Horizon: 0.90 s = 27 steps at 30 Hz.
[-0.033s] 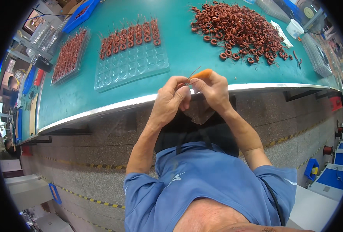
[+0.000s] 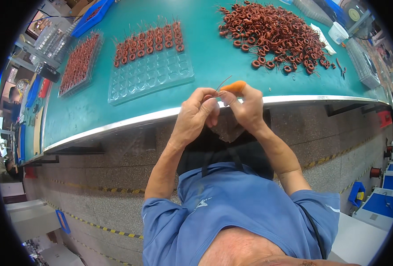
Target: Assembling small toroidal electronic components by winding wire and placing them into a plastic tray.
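Note:
Just past the table's near edge, my left hand (image 2: 195, 113) pinches a small ring coil (image 2: 208, 97) wound with copper-coloured wire. One thin wire lead (image 2: 224, 83) sticks up and to the right from between my hands. My right hand (image 2: 248, 106) is closed beside it, thumb against a forefinger that wears an orange finger cot (image 2: 234, 87). Its fingertips meet at the coil's wire end, though the exact grip is partly hidden. Ahead and left lies a clear plastic tray (image 2: 151, 76), its far rows filled with similar coils (image 2: 150, 42) and its near pockets bare.
A large heap of loose coils (image 2: 274, 35) covers the table's far right. Another filled tray (image 2: 80, 64) lies at left, near a blue bin (image 2: 92, 17). A white cup (image 2: 337, 33) and stacked clear trays (image 2: 363, 66) stand at right. The table's metal edge (image 2: 130, 119) runs before me.
My right hand has shifted very slightly, and the wire lead's tip sits a little farther right. My left hand still holds the coil in the same place.

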Motion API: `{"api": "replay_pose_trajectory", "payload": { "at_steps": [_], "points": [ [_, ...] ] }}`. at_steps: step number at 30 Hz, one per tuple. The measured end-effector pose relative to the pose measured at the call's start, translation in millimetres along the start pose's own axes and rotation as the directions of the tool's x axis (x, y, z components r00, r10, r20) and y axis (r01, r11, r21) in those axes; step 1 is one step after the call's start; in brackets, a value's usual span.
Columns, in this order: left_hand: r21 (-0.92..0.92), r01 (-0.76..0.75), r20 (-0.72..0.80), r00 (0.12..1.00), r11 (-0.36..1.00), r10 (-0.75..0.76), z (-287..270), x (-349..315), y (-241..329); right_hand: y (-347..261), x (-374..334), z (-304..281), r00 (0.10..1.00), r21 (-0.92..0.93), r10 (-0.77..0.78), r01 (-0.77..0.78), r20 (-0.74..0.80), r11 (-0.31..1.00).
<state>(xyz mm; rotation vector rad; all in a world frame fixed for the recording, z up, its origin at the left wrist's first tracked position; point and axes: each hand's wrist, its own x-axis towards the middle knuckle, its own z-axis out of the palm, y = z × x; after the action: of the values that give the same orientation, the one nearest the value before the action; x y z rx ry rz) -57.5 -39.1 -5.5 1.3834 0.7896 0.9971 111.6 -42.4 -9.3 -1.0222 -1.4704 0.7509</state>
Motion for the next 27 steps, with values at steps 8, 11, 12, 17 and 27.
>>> {"api": "replay_pose_trajectory", "payload": {
  "at_steps": [8, 11, 12, 17, 27],
  "points": [
    [0.243, -0.02, -0.004, 1.0, 0.97, 0.022, 8, -10, 11, 5, -8, -6, 0.964, 0.445, 0.264, -0.249, 0.03, 0.86],
    [0.453, -0.137, -0.041, 0.984, 0.881, 0.173, 11, -9, 0, 5, -6, -10, 0.962, 0.431, 0.263, -0.271, 0.079, 0.861],
    [0.449, -0.129, -0.043, 0.985, 0.884, 0.165, 13, -9, -1, 5, -4, -11, 0.961, 0.423, 0.268, -0.272, 0.072, 0.864],
    [0.459, -0.13, -0.118, 0.971, 0.879, 0.206, 13, -6, -3, 2, 0, -11, 0.989, 0.158, 0.145, -0.146, 0.016, 0.977],
    [0.226, -0.018, -0.115, 0.992, 0.974, 0.045, 10, -5, 6, 5, 5, -5, 0.976, 0.334, 0.213, -0.188, -0.041, 0.924]
  ]
}}
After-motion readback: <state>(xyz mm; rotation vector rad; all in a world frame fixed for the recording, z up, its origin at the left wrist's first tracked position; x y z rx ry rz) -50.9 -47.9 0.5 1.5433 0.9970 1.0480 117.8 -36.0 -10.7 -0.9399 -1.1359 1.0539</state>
